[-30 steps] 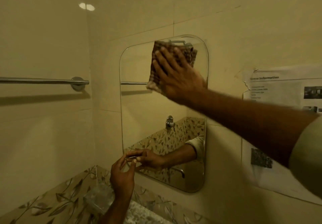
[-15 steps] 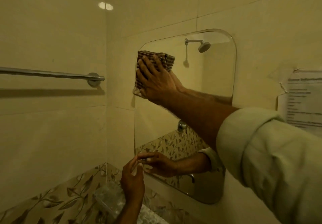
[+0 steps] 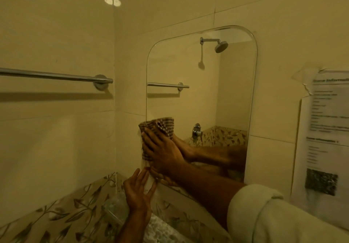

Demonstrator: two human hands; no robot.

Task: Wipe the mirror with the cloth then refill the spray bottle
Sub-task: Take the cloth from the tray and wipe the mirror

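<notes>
Two straight-fingered hands: right hand [image 3: 163,154] presses cloth [image 3: 163,124] at lower-left mirror [image 3: 200,101] edge, left hand [image 3: 137,190] splayed below

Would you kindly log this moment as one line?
mirror wipe | right hand presses cloth, lower left | left hand open below

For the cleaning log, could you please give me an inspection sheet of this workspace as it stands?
Surface: mirror, fixed on tiled wall.
Job's things: checked cloth flat on the mirror's lower left edge; spray bottle not clearly seen.
Clutter: blurred clear plastic thing below the left hand.
Grips: right hand presses the cloth flat-handed; left hand open by the mirror's lower corner.
Cables: nothing seen.
Surroundings: towel rail left, taped notice right, leaf-pattern ledge below.
</notes>
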